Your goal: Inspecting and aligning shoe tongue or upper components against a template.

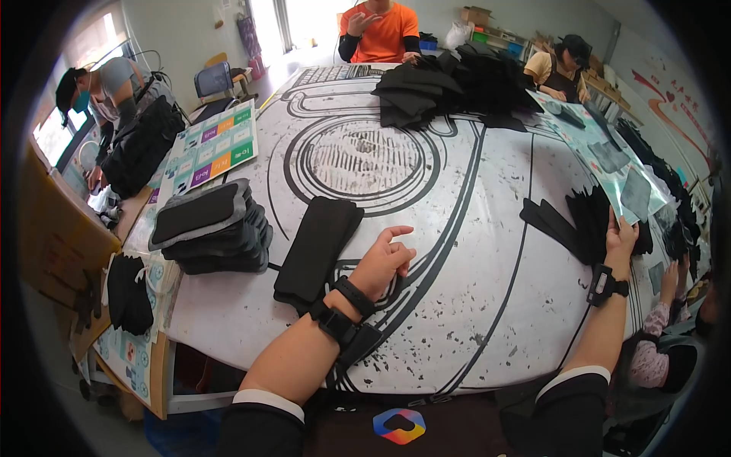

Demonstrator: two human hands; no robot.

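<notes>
My left hand (387, 263) hovers above the table with its fingers loosely bent and apart, holding nothing. Just left of it lies a neat stack of long flat black fabric pieces (320, 247). At the right side, my right hand (623, 238) is closed at the edge of a fanned pile of black fabric pieces (582, 225), beside the corner of a pale printed sheet (609, 164). What its fingers grip is hidden. Further left rises a tall stack of grey-edged black pads (213, 225).
A large heap of black fabric (457, 87) covers the far side of the white patterned table (457, 305). A colourful printed board (217, 145) lies at the left edge, near a black bag (145, 145). People sit or stand around the table, one wearing an orange shirt (388, 34).
</notes>
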